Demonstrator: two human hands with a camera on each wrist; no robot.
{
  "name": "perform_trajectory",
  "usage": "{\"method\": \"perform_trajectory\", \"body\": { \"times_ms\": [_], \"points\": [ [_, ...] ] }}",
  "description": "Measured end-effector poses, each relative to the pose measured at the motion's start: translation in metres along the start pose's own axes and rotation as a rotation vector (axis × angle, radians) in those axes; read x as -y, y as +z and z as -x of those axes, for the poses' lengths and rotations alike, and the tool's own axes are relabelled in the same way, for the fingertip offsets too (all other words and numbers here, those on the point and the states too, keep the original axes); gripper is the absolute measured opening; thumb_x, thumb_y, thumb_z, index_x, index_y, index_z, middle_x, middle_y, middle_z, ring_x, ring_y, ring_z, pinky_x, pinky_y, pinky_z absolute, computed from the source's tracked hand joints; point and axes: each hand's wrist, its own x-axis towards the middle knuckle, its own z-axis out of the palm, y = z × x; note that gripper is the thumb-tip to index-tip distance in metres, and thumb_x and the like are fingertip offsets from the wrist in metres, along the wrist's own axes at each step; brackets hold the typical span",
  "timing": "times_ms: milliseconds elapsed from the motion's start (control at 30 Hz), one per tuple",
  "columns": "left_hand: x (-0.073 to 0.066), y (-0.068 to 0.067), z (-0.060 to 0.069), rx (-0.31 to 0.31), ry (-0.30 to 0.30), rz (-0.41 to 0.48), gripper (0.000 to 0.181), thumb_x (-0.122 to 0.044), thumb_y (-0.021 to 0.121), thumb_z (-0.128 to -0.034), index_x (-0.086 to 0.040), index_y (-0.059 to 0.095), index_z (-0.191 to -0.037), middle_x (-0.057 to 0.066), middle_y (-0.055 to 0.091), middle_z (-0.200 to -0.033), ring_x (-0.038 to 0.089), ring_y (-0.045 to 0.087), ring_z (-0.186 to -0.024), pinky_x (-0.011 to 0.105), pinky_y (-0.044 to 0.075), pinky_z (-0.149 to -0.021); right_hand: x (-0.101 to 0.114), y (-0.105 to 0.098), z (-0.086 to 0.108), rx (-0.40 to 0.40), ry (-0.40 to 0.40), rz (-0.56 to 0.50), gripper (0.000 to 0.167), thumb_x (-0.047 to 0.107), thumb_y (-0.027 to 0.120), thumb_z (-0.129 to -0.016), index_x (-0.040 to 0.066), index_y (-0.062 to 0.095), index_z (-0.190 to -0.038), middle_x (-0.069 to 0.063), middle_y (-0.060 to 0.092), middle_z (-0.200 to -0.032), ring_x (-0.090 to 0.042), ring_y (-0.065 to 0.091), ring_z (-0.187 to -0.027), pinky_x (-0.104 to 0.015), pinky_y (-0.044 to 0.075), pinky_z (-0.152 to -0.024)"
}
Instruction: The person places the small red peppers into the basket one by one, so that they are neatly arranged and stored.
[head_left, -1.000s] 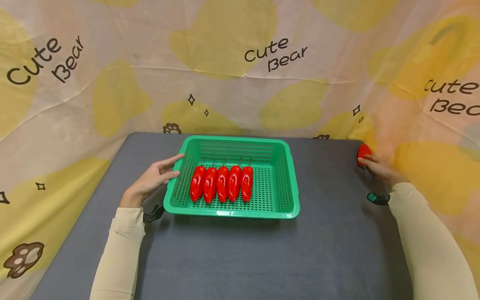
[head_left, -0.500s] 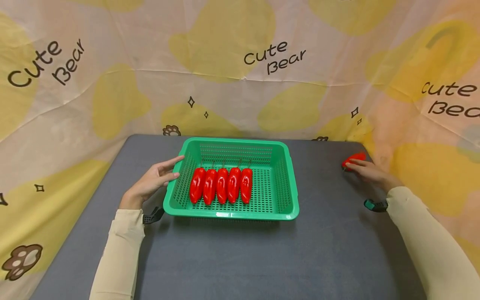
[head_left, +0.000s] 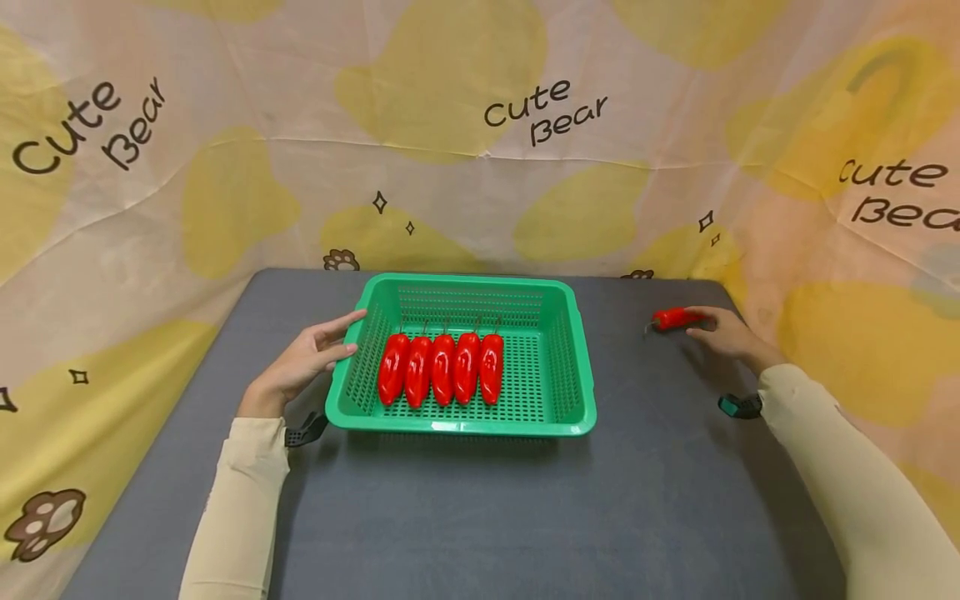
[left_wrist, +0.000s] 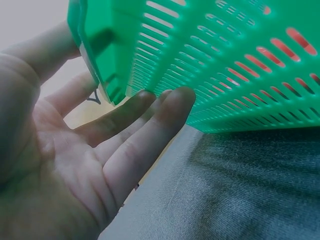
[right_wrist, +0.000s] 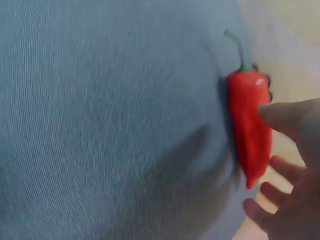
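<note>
The left hand (head_left: 300, 362) holds the left rim of a green plastic basket (head_left: 461, 427), thumb and a finger at the rim. In the left wrist view, its other fingers (left_wrist: 142, 145) lie against the outside of the slotted wall (left_wrist: 210, 65). Several glossy red chili peppers (head_left: 442, 371) lie side by side in the basket, stems toward the back, filling its left and middle part. Off to the right, the right hand (head_left: 723, 333) pinches one more red chili pepper (head_left: 671, 318) between thumb and fingers, its green stem pointing left. The right wrist view shows the thumb (right_wrist: 280, 117) on this pepper (right_wrist: 250, 120).
A dark grey tabletop (head_left: 480, 517) lies under everything. Yellow and cream printed cloth (head_left: 450, 167) hangs behind the table and along both sides. Table surface separates the basket from the right hand.
The right hand has moved left from the table's far right corner with the chili pepper, which has turned from upright in view to lying sideways, stem left. Left hand and basket stay put.
</note>
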Motion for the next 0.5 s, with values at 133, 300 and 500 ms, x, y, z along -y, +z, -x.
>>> {"method": "perform_trajectory", "body": {
  "times_ms": [133,300,500],
  "points": [
    [0.0,0.0,0.0,-0.002,0.0,0.001,0.062,-0.023,0.06,-0.1023,-0.022,0.035,-0.159,0.01,0.023,-0.169,0.013,0.047,-0.121,0.027,0.047,-0.072,-0.01,0.0,-0.011,-0.036,-0.048,0.135,0.057,0.009,0.062,-0.097,-0.012,0.04,-0.145,-0.047,0.024,-0.15,-0.066,0.023,-0.137,-0.075,0.023,-0.11],
    [-0.001,-0.001,0.0,0.001,0.0,0.017,0.063,-0.022,0.061,-0.1019,-0.02,0.035,-0.159,0.012,0.026,-0.168,0.009,0.055,-0.111,0.026,0.05,-0.07,-0.015,0.006,-0.019,-0.016,-0.095,0.252,0.052,0.005,0.065,-0.091,-0.013,0.048,-0.137,-0.048,0.038,-0.143,-0.065,0.039,-0.126,-0.073,0.033,-0.105],
    [0.0,0.0,0.001,-0.003,-0.013,0.004,0.063,-0.024,0.061,-0.1017,-0.021,0.035,-0.159,0.01,0.024,-0.168,0.011,0.05,-0.12,0.028,0.049,-0.077,-0.008,0.014,-0.017,-0.009,-0.043,0.313,0.049,0.009,0.067,-0.091,-0.004,0.054,-0.137,-0.038,0.056,-0.131,-0.054,0.053,-0.107,-0.06,0.044,-0.083]
  ]
}}
